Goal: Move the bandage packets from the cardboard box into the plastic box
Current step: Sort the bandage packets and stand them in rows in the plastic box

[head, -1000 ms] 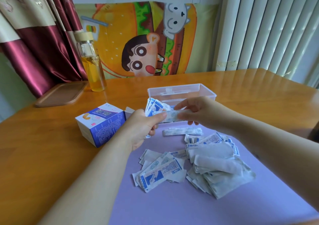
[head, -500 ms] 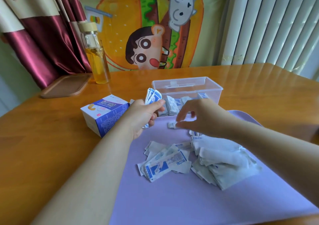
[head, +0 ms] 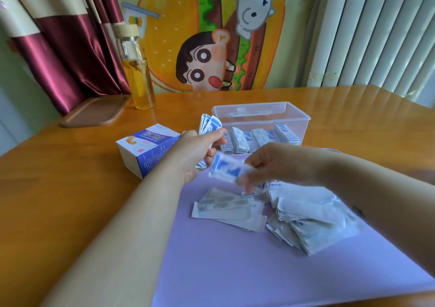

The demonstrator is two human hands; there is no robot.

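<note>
Blue-printed packet now lifted off the mat by right hand.

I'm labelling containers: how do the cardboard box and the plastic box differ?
The cardboard box is opaque, printed blue and white; the plastic box is clear. The plastic box is wider and shows bandage packets standing inside; the cardboard box's contents are hidden. Both are rectangular, on the table.

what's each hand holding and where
Left hand grips a fan of bandage packets by their lower ends; right hand pinches one packet at its right end.
</note>
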